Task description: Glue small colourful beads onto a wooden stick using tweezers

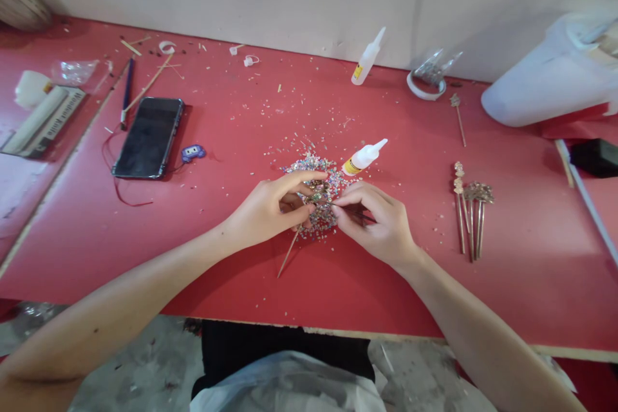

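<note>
Your left fingers (299,180) hold a metallic stick ornament (288,252) over shiny chips (322,226); your right fingers (361,197) pinch a thin dark tool (361,212) close by. The held piece looks unfinished; whether the similar ornaments (477,193) right of your fingers are done isn't clear.

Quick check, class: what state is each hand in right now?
Left hand: closed, holding a thin-stemmed ornament.
Right hand: closed, pinching a slender dark item, exact kind unclear.

Craft workshop, glue bottles (361,159), scattered chips (316,164)
</note>
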A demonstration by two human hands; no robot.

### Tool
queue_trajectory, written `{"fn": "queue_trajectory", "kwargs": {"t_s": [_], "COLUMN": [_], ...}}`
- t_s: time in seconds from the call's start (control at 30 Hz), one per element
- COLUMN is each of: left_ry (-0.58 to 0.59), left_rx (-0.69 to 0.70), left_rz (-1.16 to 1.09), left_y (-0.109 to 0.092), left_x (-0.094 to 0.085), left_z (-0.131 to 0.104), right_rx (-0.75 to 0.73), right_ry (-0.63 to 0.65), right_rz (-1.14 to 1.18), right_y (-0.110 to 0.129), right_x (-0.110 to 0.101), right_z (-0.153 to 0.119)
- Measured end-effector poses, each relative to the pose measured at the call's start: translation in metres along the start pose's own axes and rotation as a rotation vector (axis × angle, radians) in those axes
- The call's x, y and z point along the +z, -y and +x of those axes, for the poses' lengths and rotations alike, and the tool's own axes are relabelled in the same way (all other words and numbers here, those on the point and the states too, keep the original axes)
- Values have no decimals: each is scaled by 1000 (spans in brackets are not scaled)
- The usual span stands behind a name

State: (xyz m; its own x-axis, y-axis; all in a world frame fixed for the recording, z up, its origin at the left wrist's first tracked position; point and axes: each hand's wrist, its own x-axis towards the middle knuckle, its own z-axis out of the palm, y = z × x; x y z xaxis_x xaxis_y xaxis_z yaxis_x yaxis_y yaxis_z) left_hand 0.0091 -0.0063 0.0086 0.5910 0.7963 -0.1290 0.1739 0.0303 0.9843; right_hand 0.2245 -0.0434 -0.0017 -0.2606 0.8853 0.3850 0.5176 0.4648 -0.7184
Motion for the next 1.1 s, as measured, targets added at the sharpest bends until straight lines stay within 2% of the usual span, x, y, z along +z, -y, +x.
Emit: {"fn": "queue_trajectory", "kwargs": {"t_s": [0.57,1.1], "left_ry": [5,-10], "left_rx": [4,20], "left_rz": [-65,-141], "left_y": [0,2], "left_x": [0,2], "left_z": [1,1], "right_rx": [5,486], "right_ry": [2,136], "right_rz": [53,434], "right_y": [0,-1], "right_x": [1,0], "right_z": [2,8]}}
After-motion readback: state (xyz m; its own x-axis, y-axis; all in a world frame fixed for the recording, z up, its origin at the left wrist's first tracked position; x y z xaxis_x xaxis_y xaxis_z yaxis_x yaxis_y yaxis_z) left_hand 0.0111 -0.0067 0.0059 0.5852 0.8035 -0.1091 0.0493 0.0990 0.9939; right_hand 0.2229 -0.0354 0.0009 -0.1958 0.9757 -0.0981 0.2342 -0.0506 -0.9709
